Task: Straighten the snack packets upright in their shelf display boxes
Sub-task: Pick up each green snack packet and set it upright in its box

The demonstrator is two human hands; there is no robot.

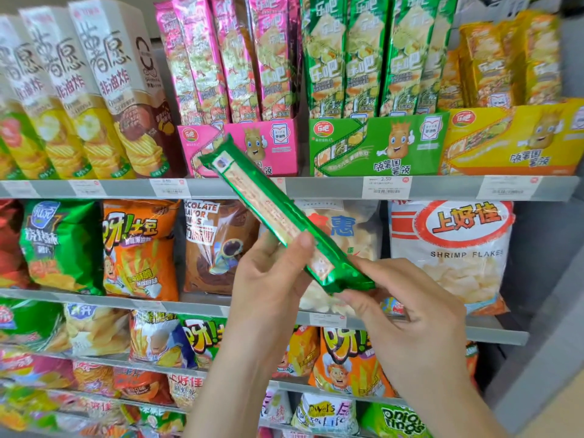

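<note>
Green packet (pixel 278 213) tilted before shelf (pixel 442 188) front edge, below green display box (pixel 379 143). Left hand (pixel 268 279) fingers (pixel 302 245) grasp packet's middle; right hand (pixel 414 314) fingers (pixel 355 299) pinch its lower end.

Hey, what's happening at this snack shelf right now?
A person holds one long green packet in both hands in front of the snack shelves. The left hand grips its lower half, thumb across the front; the right hand pinches its bottom end. The packet is slanted, its top end pointing up-left across the pink display box. Matching green packets stand upright in the green display box further right; this one is not in any box yet.
</note>
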